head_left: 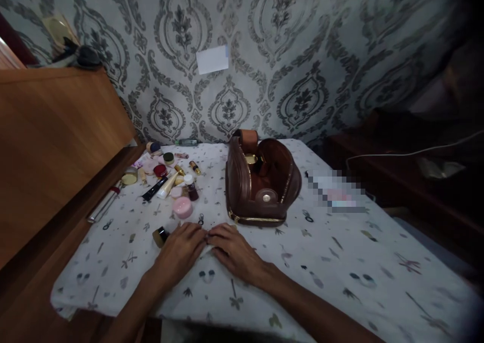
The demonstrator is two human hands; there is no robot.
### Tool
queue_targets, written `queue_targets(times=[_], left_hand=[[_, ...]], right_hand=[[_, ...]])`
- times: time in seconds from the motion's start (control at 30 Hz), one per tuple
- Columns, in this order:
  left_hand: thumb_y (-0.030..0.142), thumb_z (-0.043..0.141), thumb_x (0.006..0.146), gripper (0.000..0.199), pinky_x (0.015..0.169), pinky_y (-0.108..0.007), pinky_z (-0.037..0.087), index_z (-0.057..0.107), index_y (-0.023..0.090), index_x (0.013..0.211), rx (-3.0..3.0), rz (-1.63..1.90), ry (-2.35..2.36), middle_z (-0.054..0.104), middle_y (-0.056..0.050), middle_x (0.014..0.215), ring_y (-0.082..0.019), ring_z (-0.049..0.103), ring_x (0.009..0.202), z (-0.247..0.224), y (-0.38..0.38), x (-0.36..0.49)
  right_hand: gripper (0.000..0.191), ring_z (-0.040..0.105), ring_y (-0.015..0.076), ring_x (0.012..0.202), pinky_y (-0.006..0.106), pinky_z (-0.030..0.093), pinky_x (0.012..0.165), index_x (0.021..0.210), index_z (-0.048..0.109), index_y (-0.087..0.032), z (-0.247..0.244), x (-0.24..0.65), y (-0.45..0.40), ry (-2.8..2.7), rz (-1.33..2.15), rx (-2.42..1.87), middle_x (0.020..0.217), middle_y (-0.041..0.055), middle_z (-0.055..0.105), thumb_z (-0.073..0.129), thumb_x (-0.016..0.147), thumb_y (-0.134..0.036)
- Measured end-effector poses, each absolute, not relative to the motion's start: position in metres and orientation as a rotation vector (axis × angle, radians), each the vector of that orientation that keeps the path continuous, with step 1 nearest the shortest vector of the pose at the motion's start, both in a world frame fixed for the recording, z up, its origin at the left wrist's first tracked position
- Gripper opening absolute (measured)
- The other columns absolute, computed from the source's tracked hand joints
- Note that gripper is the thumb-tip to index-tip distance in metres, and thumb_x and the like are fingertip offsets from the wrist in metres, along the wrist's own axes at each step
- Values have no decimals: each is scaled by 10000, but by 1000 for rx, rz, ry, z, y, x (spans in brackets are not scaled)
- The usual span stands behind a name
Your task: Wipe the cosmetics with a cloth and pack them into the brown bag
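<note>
My left hand (182, 248) and my right hand (235, 252) meet fingertip to fingertip low over the cloth, in front of an open brown bag (257, 209). The fingers of both are bent and pressed together. A small pale bit shows between them, too hidden to name. Beside my left hand a dark-lidded jar (160, 237) lies on its side. Just beyond are a pink jar (182, 208) and a white-capped bottle (191, 187) with dark contents. The bag's zipped top gapes, and a gold-coloured round item (251, 159) shows inside.
Several cosmetics, among them a black tube (155, 188), a cream tube (167, 185) and a red-lidded jar (160, 170), lie at the left of the cloth-covered table (340, 282). A wooden cabinet (60, 151) borders the left. A blurred-out flat item (336, 191) lies right.
</note>
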State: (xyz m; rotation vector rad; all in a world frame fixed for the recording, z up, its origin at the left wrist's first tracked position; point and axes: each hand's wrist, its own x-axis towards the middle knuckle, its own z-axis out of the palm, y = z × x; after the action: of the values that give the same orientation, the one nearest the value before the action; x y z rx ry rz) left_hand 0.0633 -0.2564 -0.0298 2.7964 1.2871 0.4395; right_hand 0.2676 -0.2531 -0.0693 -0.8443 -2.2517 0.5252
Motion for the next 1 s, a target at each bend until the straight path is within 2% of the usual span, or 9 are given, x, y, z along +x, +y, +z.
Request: queue_targets(times=[0.13, 0.23, 0.33, 0.47, 0.63, 0.77, 0.83, 1.0], left_hand=[[281, 575, 945, 280, 943, -494, 518, 591, 191, 1210, 2795, 431, 1268, 662, -102, 1204, -285, 595, 1119, -35, -259, 62], [248, 562, 949, 256, 905, -460, 535, 593, 199, 1198, 2779, 406, 1255, 675, -88, 1137, -265, 615, 1052, -36, -262, 65], [198, 498, 970, 182, 835, -405, 554, 610, 206, 1114, 2766, 454, 1273, 682, -68, 1012, -235, 643, 940, -35, -266, 69], [220, 453, 991, 148, 738, -340, 546, 600, 203, 983, 2647, 605, 1274, 657, -54, 914, -210, 650, 845, -24, -270, 65], [304, 474, 995, 140, 770, -299, 509, 583, 217, 1005, 2366, 967, 1451, 641, -36, 915, -187, 636, 860, 3, -260, 32], [359, 476, 978, 192, 775, -316, 496, 596, 210, 994, 2275, 1083, 1750, 648, -44, 925, -208, 634, 858, 7, -239, -4], [362, 457, 976, 223, 800, -337, 494, 606, 204, 1029, 2275, 1032, 1915, 655, -66, 979, -232, 637, 906, 0, -228, -21], [306, 486, 938, 239, 875, -393, 495, 669, 195, 1045, 2292, 429, 2129, 661, -109, 1054, -289, 621, 1042, -21, -214, -43]], right_hand=[[378, 498, 276, 1226, 490, 444, 1049, 1207, 604, -174, -74, 271, -254, -2184, 476, -957, 1279, 141, 579, 622, 833, -119], [445, 493, 287, 1238, 500, 442, 1052, 1251, 568, -174, -78, 273, -254, -2205, 498, -974, 1297, 150, 565, 629, 814, -119], [417, 534, 278, 1169, 485, 467, 1014, 1224, 579, -172, -80, 272, -252, -2214, 514, -946, 1227, 138, 611, 615, 816, -92], [405, 567, 270, 1093, 471, 483, 970, 1198, 590, -169, -77, 270, -251, -2199, 522, -927, 1144, 121, 649, 614, 808, -66], [284, 588, 263, 1081, 455, 489, 955, 1129, 622, -190, -71, 270, -250, -2201, 543, -916, 1119, 109, 665, 600, 856, -113], [214, 604, 259, 1084, 456, 495, 952, 1066, 651, -206, -72, 271, -249, -2191, 549, -892, 1109, 101, 675, 600, 869, -141], [205, 607, 261, 1091, 461, 494, 956, 1046, 662, -207, -73, 270, -248, -2177, 554, -894, 1109, 103, 679, 601, 865, -134], [196, 620, 265, 1078, 471, 501, 938, 1023, 677, -210, -75, 269, -248, -2151, 552, -896, 1106, 108, 687, 594, 864, -131]])
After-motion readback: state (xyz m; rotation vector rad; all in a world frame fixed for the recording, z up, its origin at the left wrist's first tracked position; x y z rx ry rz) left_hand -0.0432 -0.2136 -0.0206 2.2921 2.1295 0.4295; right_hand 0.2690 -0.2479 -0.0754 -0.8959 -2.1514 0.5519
